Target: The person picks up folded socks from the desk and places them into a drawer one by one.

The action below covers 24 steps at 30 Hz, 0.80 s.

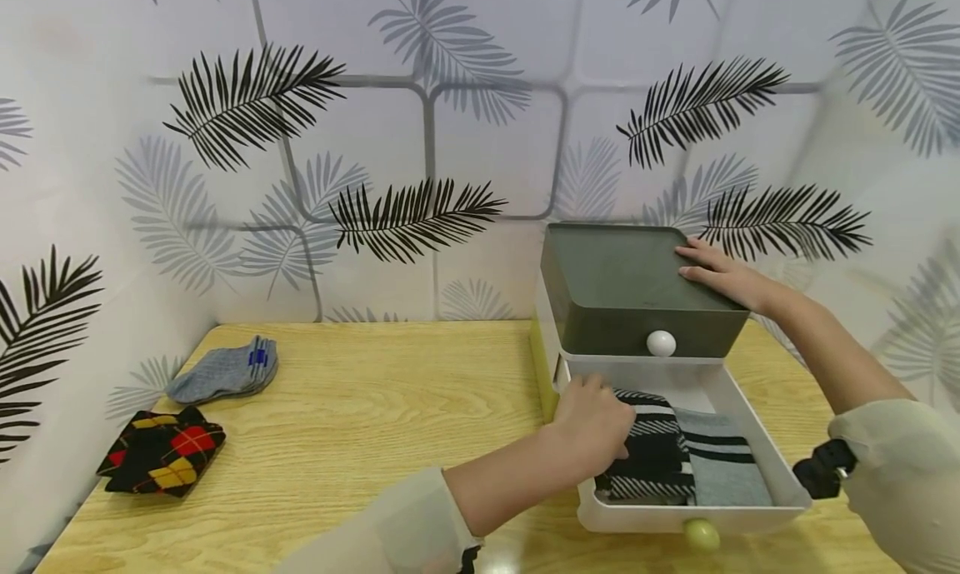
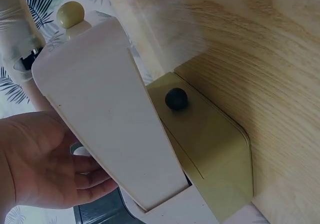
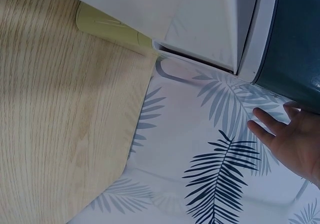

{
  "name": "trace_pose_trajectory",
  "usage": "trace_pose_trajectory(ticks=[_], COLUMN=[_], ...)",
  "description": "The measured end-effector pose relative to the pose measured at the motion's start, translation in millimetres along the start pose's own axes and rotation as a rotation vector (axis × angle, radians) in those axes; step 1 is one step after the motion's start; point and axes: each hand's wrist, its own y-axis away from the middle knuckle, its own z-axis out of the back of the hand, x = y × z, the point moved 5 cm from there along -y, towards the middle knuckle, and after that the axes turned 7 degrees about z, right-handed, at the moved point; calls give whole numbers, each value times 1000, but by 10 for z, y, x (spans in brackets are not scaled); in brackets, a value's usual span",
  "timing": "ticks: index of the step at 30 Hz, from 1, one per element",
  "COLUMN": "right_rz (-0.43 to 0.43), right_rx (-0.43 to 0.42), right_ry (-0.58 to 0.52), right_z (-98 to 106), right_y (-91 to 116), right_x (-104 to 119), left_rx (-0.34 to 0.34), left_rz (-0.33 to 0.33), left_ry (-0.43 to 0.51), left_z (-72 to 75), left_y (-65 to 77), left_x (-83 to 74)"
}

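Observation:
In the head view a small drawer unit stands at the right, with its white drawer (image 1: 693, 517) pulled out. Inside lie black-and-white patterned socks (image 1: 652, 445) and, to their right, grey socks (image 1: 727, 474) with black stripes. My left hand (image 1: 592, 424) reaches over the drawer's left wall onto the patterned socks. From below, in the left wrist view, its fingers (image 2: 90, 179) look relaxed beside the wall, their tips partly hidden. My right hand (image 1: 723, 274) rests on the right edge of the dark grey top section (image 1: 622, 266), fingers extended.
At the table's left lie folded grey socks (image 1: 225, 372) with a blue mark and folded argyle socks (image 1: 161, 453) in black, red and yellow. Below the open drawer is a yellow-green drawer (image 2: 215, 149) with a dark knob (image 2: 176, 99). A leaf-patterned wall covering (image 1: 480, 141) stands behind.

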Motion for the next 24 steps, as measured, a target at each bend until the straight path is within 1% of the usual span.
trace_pose_trajectory(ticks=[1, 3, 4, 6, 7, 9, 10, 11, 12, 14, 15, 16, 17, 19, 20, 21, 22, 23, 24], right_rz=[-1, -3, -4, -5, -3, -2, -1, -1, -3, -6, -7, -5, -4, 0, 2, 3, 4, 3, 2], right_rx=[0, -2, -2, -3, -4, -3, -2, -1, 0, 2, 2, 1, 0, -2, -3, -3, -3, -3, -3], right_ry=[-4, -9, -13, -16, -19, -20, -22, -21, -18, -14, -12, -11, -9, -9, -10, -8, -6, -3, -1], right_z=[-3, -10, -14, -20, -23, -27, -28, -28, -28, -28, -26, -23, -20, -14, -10, -7, -4, -1, 2], right_y=[2, 5, 9, 8, 5, -2, -3, -5, -4, 1, 4, 4, 2, -6, -11, -15, -19, -21, -22], right_x=[2, -2, -2, -7, -7, -10, -8, -11, -12, -16, -17, -17, -16, -15, -15, -16, -19, -23, -28], left_rx=[-22, -75, -120, -234, -287, -355, -364, -347, -308, -181, -90, 25, 137, 307, 390, 466, 522, 566, 630], left_rz=[-7, -23, -32, -42, -46, -70, -89, -115, -146, -212, -243, -265, -268, -285, -269, -234, -192, -145, -91], left_ry=[-22, -22, -12, 13, 43, 140, 196, 267, 351, 539, 638, 768, 890, 1100, 1212, 1312, 1410, 1479, 1557], left_z=[13, 58, 94, 183, 231, 314, 350, 370, 377, 354, 316, 256, 184, 35, -50, -134, -212, -289, -364], left_y=[15, 67, 108, 197, 241, 316, 349, 373, 396, 441, 458, 475, 491, 521, 534, 545, 562, 574, 594], left_x=[-4, -18, -28, -48, -54, -62, -68, -82, -104, -178, -230, -284, -342, -453, -506, -554, -595, -641, -687])
